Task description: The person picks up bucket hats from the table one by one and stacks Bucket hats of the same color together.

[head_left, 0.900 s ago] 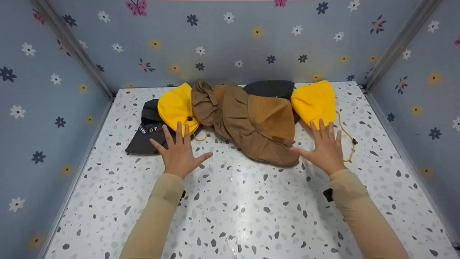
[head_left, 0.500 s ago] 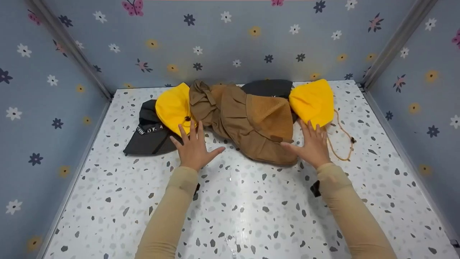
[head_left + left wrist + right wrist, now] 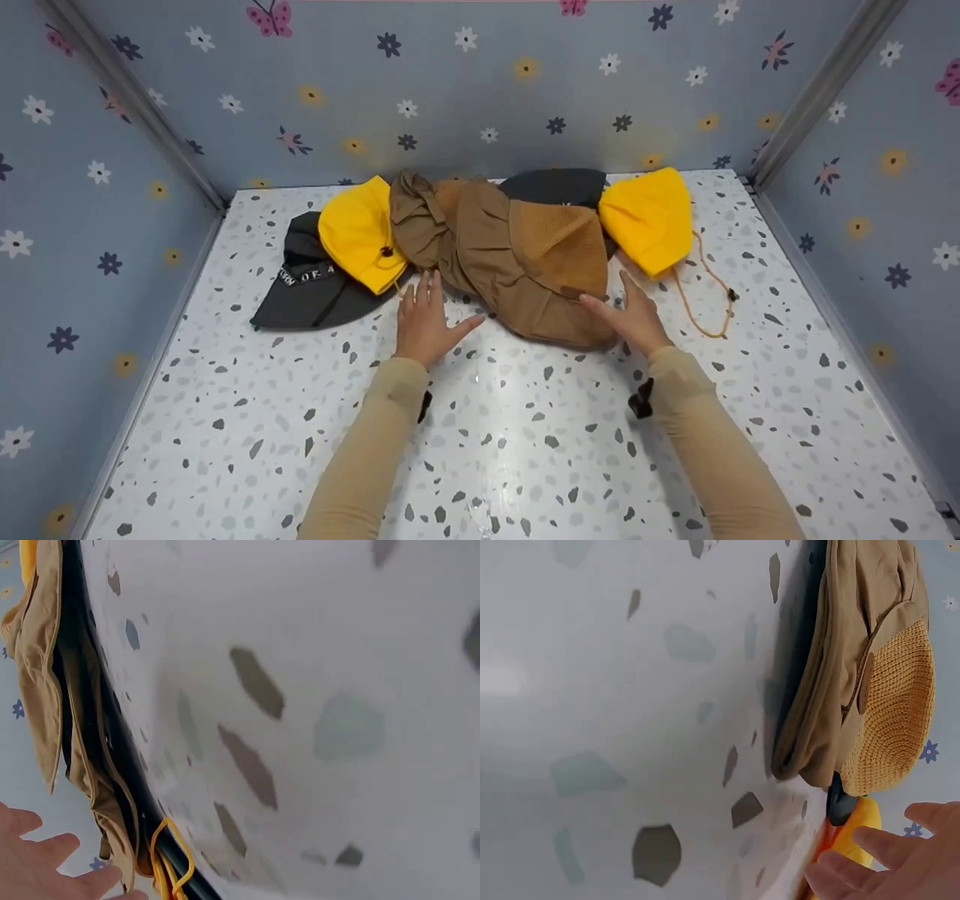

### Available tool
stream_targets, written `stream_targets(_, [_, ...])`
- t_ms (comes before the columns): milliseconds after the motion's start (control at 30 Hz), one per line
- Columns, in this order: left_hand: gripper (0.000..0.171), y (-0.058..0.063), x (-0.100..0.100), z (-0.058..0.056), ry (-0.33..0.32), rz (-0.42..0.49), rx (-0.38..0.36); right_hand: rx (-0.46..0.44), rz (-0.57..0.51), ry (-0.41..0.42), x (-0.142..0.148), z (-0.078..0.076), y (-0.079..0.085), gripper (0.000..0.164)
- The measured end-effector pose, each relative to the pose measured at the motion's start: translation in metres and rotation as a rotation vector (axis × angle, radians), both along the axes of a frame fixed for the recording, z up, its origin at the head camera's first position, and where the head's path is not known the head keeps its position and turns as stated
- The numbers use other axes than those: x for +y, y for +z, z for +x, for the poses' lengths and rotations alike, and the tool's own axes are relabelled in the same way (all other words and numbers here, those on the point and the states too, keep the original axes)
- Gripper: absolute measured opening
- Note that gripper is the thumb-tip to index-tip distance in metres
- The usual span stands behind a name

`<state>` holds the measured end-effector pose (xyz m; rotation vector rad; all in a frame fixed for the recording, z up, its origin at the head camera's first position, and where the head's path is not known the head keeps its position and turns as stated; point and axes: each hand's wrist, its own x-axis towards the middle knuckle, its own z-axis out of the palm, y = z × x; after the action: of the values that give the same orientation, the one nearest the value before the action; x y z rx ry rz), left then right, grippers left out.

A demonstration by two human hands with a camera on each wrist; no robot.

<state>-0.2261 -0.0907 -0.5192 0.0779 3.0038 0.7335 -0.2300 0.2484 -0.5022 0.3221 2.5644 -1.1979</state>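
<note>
The brown hat (image 3: 536,266) lies just beyond and between the two hands. Its crown (image 3: 566,244) is caramel-coloured knit, dented in the middle, with a small tab (image 3: 576,292) by the band; the brim (image 3: 536,315) is duller brown cloth, wide and pleated. The left hand (image 3: 427,322) has its fingers extended and thumb spread wide, and holds nothing. The right hand (image 3: 636,315) is likewise spread and gripping nothing; its thumb reaches the brim, though I can't tell whether it touches. A yellow hat (image 3: 356,232) sits beyond the left hand, another yellow hat (image 3: 649,221) beyond the right, trailing an orange cord (image 3: 726,330).
</note>
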Motion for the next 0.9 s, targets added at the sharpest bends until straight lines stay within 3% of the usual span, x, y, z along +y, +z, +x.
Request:
stream_targets(133, [0.112, 0.000, 0.006, 0.000, 0.014, 0.160, -0.063, -0.069, -0.065, -0.052, -0.001, -0.001, -0.001, 0.119])
stream_targets(467, [0.103, -0.006, 0.022, 0.003, 0.064, 0.549, -0.205, -0.123, -0.184, -0.131, -0.005, -0.002, -0.007, 0.127])
stream_targets(700, [0.101, -0.008, 0.030, 0.004, 0.144, 0.750, -0.309, -0.127, -0.295, -0.187, -0.008, -0.005, -0.007, 0.119])
stream_targets(900, [0.095, -0.008, 0.037, 0.005, 0.156, 0.909, -0.369, -0.109, -0.417, -0.223, -0.009, -0.004, -0.006, 0.113])
